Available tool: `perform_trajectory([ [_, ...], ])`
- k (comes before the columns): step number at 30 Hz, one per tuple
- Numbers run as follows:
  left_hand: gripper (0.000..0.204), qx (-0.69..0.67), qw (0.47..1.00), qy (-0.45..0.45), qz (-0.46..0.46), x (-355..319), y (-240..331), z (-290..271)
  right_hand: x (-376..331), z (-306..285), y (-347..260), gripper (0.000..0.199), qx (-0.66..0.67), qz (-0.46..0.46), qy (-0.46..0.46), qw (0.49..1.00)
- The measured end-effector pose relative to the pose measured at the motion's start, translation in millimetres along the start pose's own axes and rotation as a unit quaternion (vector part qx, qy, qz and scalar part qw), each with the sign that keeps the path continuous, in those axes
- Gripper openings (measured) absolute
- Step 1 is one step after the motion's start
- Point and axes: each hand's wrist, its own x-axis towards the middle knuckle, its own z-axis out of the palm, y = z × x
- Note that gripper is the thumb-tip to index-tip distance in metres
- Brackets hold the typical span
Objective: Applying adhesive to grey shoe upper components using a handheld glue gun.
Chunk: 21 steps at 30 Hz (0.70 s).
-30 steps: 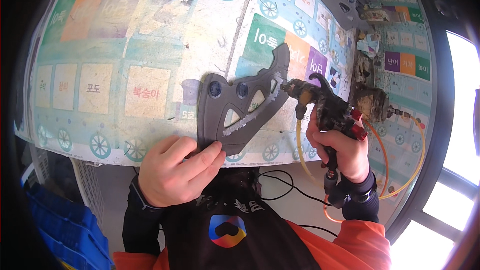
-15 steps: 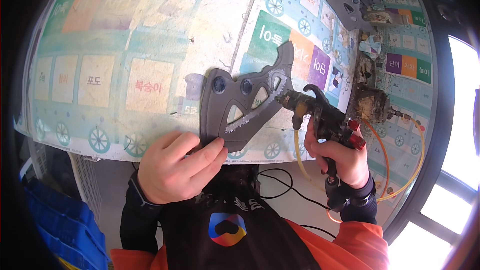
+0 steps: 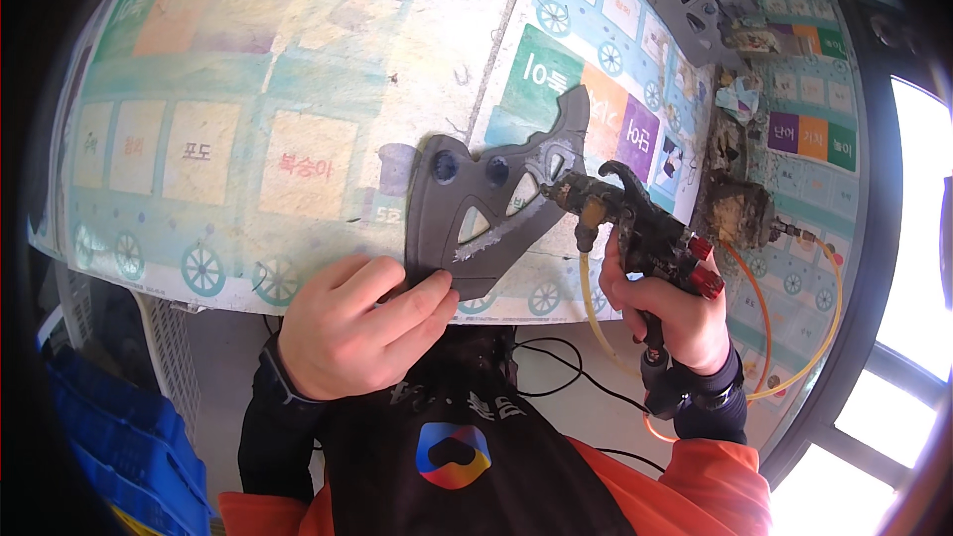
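Note:
A dark grey moulded foam-like panel [image 3: 452, 238] with triangular cutouts and two round recesses lies at the table's near edge. My left hand [image 3: 362, 328] pinches its lower left corner between thumb and fingers. Whitish, frothy material runs in a band along the cutouts. In my right hand [image 3: 675, 308] is a black spray gun [image 3: 640, 228] with red knobs, gripped round its handle. Its nozzle points left, close to the panel's right side, over the whitish band. A yellowish hose [image 3: 593, 288] hangs from under the gun's front.
A printed sheet with coloured blocks covers the table [image 3: 328, 69]. More grey panels [image 3: 687, 5] lie at the far right, near a residue-caked fitting [image 3: 740, 208] with hoses. An orange hose [image 3: 764, 328] loops beside my right wrist. Blue crates [image 3: 124, 437] stand at lower left.
The spray gun's nozzle has moved slightly left and up along the panel's whitish band. The panel sits slightly further right in view, with my left hand still on its corner.

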Motion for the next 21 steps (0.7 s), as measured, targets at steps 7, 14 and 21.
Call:
perform_trajectory([
  [7, 0.014, -0.004, 1.0, -0.004, 0.005, -0.1, -0.2, -0.4, -1.4, 3.7, 1.4, 0.031, 0.016, -0.007, -0.039, 0.999],
  [14, 0.03, -0.004, 1.0, -0.003, 0.001, -3.9, -0.8, 1.9, -8.2, 12.1, 4.4, 0.037, -0.01, -0.009, -0.049, 0.999],
  [21, 0.031, 0.005, 1.0, 0.003, 0.009, -6.0, -1.9, 3.4, -14.5, 13.3, 5.9, 0.053, -0.069, 0.045, -0.042, 0.996],
])
